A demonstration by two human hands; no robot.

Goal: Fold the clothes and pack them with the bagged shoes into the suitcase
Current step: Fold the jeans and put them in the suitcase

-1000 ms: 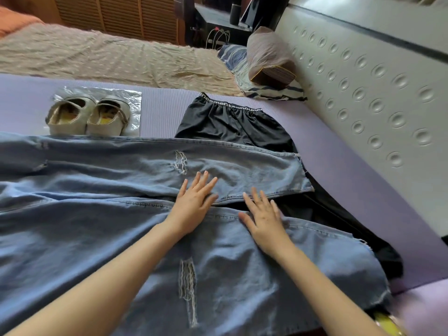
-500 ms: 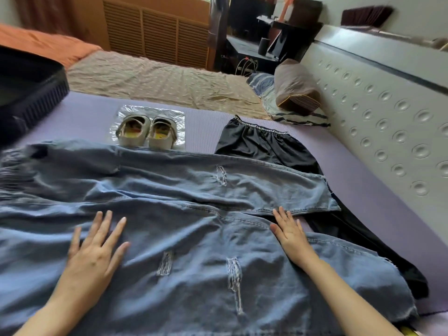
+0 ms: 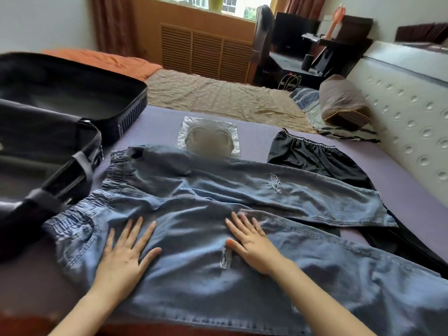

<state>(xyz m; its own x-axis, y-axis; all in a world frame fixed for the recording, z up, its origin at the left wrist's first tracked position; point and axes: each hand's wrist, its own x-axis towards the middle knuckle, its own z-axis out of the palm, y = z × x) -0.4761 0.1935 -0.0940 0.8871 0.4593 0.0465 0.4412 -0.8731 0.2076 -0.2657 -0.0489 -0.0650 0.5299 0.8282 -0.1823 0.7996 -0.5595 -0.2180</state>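
Observation:
Ripped blue jeans (image 3: 242,197) lie spread sideways across the purple mat, waistband to the left, legs to the right. My left hand (image 3: 126,253) rests flat on the near leg close to the waistband, fingers apart. Pressing flat on the same leg by a rip is my right hand (image 3: 252,246). Behind the jeans sit pale shoes in a clear plastic bag (image 3: 208,139). Black shorts (image 3: 315,158) lie at the right, partly under the jeans. The black suitcase (image 3: 55,112) stands open at the left.
The purple mat (image 3: 157,122) covers the near part of the bed; a beige sheet (image 3: 218,95) lies beyond it. A padded white headboard (image 3: 407,112) runs along the right, with a rolled pillow (image 3: 341,103) beside it.
My view has swung left and up, bringing the suitcase into sight. Both hands have slid left along the jeans, the right from near the hems to the middle.

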